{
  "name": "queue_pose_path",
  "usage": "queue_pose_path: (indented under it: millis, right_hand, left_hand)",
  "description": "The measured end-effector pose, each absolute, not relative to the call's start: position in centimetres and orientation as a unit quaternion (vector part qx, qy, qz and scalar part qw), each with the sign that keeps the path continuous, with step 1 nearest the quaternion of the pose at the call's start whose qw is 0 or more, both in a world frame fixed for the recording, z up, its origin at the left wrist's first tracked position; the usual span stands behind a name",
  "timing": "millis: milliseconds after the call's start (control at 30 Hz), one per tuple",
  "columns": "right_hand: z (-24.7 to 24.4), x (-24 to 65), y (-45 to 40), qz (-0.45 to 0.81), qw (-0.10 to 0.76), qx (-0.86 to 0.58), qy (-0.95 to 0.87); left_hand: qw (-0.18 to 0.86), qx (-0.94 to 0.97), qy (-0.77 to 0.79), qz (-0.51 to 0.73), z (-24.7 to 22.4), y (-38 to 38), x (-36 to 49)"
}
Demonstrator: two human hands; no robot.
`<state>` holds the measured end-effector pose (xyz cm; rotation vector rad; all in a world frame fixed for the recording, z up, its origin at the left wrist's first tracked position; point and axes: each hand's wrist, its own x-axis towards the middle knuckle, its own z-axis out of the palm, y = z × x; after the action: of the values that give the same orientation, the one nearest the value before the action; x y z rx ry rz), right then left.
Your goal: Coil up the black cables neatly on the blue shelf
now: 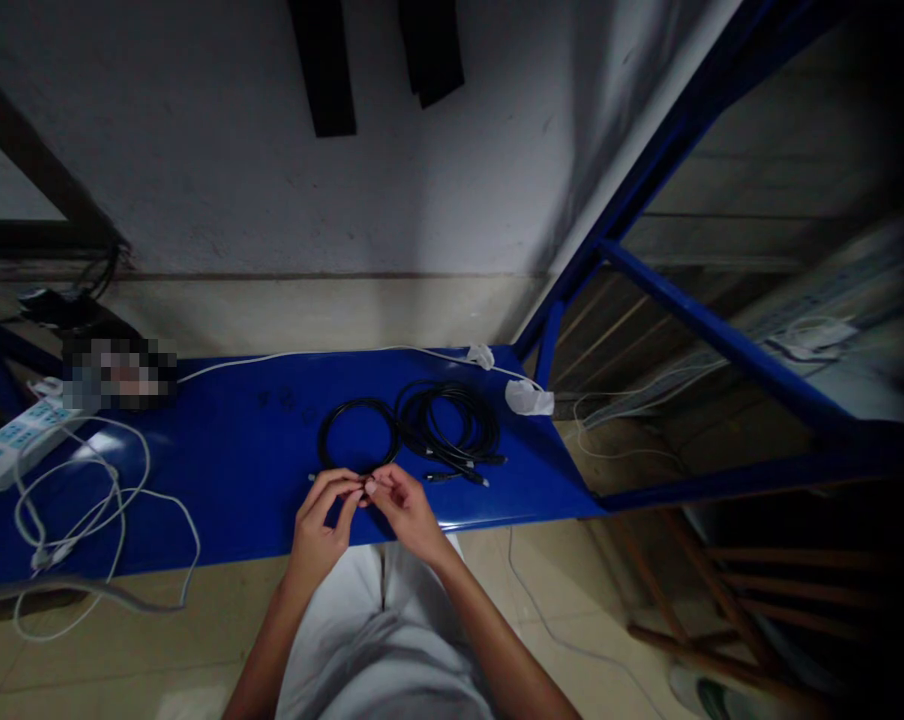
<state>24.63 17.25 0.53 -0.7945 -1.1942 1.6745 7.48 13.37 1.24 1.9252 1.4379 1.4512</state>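
Both hands meet over the front edge of the blue table (234, 450), fingertips pinched together at the near side of a coiled black cable (359, 402). My left hand (327, 510) is closed on a small dark piece at the loop's near edge, which looks like part of this cable. My right hand (402, 505) pinches the same spot, its thumb and forefinger touching the left fingertips. What exactly lies between the fingers is too small to make out. Just right of the loop rests a thicker bundle of black cables (452, 425), with several connector ends toward the front.
At the left are a white power strip (21, 440), tangled white cords (122, 490) and a partly blurred dark object (114, 365). Small dark rings (287, 400) lie behind the hands. Crumpled white pieces (528, 398) sit at the back right, near the blue frame (707, 330).
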Motion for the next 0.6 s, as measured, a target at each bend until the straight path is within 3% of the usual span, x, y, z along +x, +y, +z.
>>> queue_pose_path:
  millis: [233, 600]
  right_hand:
    - [0.7, 24.7, 17.2, 0.669, 0.442, -0.326, -0.501]
    - [-0.1, 24.3, 17.0, 0.645, 0.493, -0.33, -0.481]
  left_hand:
    - [0.154, 0.669, 0.503, 0.525, 0.7, 13.4, 7.3]
    - [0.153, 0.675, 0.486, 0.534, 0.1, 13.4, 7.3]
